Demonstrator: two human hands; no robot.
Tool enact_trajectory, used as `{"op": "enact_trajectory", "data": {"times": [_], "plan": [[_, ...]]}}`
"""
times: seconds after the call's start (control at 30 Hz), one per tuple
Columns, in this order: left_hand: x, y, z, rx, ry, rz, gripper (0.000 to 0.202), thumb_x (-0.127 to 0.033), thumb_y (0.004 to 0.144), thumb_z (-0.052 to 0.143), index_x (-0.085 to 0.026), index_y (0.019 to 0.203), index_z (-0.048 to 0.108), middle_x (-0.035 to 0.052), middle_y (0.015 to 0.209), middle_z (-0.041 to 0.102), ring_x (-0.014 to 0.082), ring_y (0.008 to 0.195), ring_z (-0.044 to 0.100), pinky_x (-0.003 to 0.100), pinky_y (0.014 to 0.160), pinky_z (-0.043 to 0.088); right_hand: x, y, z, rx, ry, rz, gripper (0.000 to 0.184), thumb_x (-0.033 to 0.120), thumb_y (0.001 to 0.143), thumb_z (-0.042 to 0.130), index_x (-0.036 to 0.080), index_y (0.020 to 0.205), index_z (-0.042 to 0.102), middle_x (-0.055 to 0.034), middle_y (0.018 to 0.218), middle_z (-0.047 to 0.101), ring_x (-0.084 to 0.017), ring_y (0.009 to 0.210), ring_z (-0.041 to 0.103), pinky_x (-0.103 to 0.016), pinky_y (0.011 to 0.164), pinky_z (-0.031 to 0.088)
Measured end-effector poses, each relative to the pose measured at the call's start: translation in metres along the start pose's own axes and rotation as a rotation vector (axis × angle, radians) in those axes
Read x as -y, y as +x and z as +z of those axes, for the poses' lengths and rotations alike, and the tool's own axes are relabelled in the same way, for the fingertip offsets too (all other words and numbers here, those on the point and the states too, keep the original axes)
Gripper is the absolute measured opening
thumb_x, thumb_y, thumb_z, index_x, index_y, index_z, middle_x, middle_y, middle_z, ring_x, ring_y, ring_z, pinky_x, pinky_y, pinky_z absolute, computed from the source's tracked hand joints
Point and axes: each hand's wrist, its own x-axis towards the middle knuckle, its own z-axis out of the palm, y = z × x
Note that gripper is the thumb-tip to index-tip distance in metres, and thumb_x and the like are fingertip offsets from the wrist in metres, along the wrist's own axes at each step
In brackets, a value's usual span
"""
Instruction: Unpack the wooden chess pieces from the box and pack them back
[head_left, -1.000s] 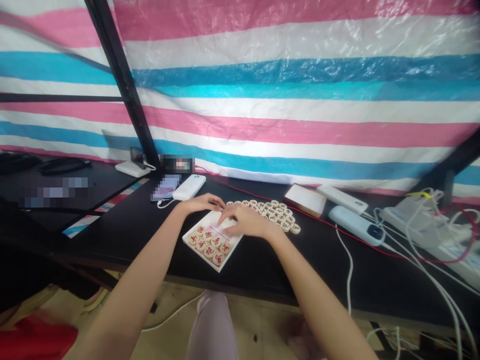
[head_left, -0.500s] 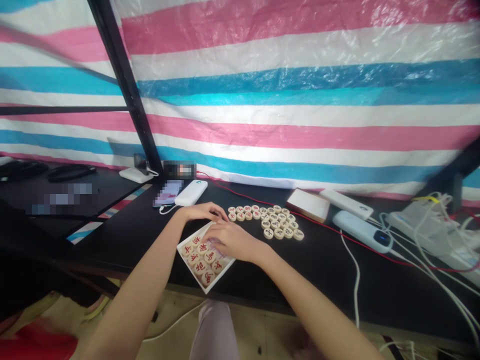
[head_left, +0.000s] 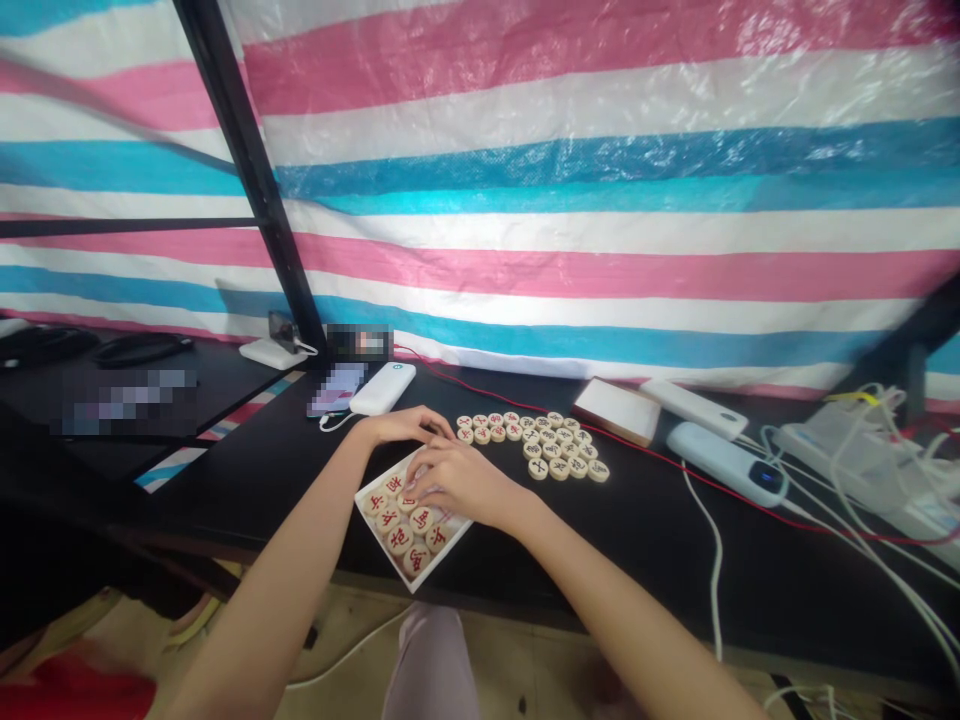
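Observation:
A white open box stands at the table's near edge, one corner toward me. In it lie several round xiangqi pieces with red characters. My left hand curls round the box's far side, its fingertips partly hidden behind my right hand. Over the box reaches my right hand, fingers bent and apart, the tips touching a red-marked piece and covering part of it. Beyond the box, red-marked pieces lie in two rows. Beside them to the right, several black-marked pieces sit in rows.
A shallow box or lid lies at the back, near a white power bank and a pale blue one. A red cable crosses the table. At left are a phone and another white power bank.
My right hand's fingers have moved slightly toward me and down onto a red-marked piece inside the box. The left hand stays at the box's far side.

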Motion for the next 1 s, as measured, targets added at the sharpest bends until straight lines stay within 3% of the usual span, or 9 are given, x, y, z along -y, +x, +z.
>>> {"op": "enact_trajectory", "data": {"times": [0.33,0.47,0.6,0.7,0.8,0.9,1.0], "plan": [[0.002,0.0,0.0,-0.013,0.023,0.013,0.024,-0.029,0.073,0.069,-0.017,0.094,0.07,0.0051,0.094,0.068,0.0155,0.083,0.059,0.024,0.075,0.042,0.003,0.001,0.002,0.007,0.026,0.136,0.008,0.024,0.078,0.065,0.019,0.075,0.069,0.0005,0.083,0.071,-0.014,0.084,0.061,-0.025,0.079,0.038],[0.003,0.0,-0.001,-0.03,0.026,0.005,0.024,-0.029,0.072,0.07,-0.017,0.092,0.07,0.0043,0.091,0.068,0.0156,0.082,0.059,0.025,0.074,0.042,-0.001,0.0,0.0,-0.033,0.057,0.196,0.012,0.032,0.075,0.069,0.021,0.078,0.071,0.0015,0.078,0.07,-0.014,0.077,0.061,-0.026,0.076,0.037],[0.001,0.0,0.0,-0.021,-0.016,-0.009,0.023,-0.027,0.071,0.07,-0.016,0.091,0.069,0.0039,0.087,0.068,0.016,0.081,0.06,0.025,0.075,0.043,-0.008,-0.006,-0.013,-0.078,0.173,0.276,0.01,0.029,0.076,0.066,0.023,0.082,0.072,0.0031,0.068,0.067,-0.011,0.068,0.059,-0.023,0.071,0.038],[-0.001,0.0,0.002,-0.009,-0.036,-0.012,0.021,-0.026,0.071,0.07,-0.016,0.09,0.069,0.0037,0.085,0.068,0.0161,0.08,0.06,0.025,0.074,0.043,-0.011,-0.01,-0.02,-0.092,0.195,0.276,0.018,0.023,0.073,0.067,0.026,0.09,0.072,0.0021,0.084,0.069,-0.013,0.082,0.061,-0.023,0.075,0.038],[-0.001,0.0,0.001,-0.041,-0.017,-0.023,0.022,-0.026,0.07,0.071,-0.016,0.09,0.069,0.0034,0.086,0.068,0.0155,0.08,0.06,0.025,0.074,0.043,-0.011,-0.01,-0.017,-0.008,0.209,0.182,0.022,0.021,0.074,0.066,0.029,0.094,0.071,0.0044,0.101,0.069,-0.014,0.099,0.059,-0.025,0.085,0.036],[0.0,0.0,0.001,-0.042,-0.006,-0.024,0.023,-0.027,0.071,0.071,-0.016,0.091,0.07,0.0044,0.09,0.068,0.0162,0.083,0.059,0.025,0.076,0.042,-0.009,-0.006,-0.007,0.049,0.209,0.156,0.014,0.025,0.077,0.067,0.027,0.09,0.071,0.0049,0.102,0.07,-0.014,0.099,0.059,-0.025,0.082,0.035],[0.002,0.0,0.0,-0.039,-0.004,-0.019,0.024,-0.027,0.071,0.071,-0.016,0.091,0.07,0.0043,0.091,0.068,0.0164,0.083,0.059,0.025,0.076,0.042,-0.008,-0.002,0.001,0.006,0.146,0.168,0.007,0.029,0.074,0.07,0.023,0.078,0.071,0.0026,0.098,0.071,-0.015,0.098,0.059,-0.027,0.082,0.033]]}}
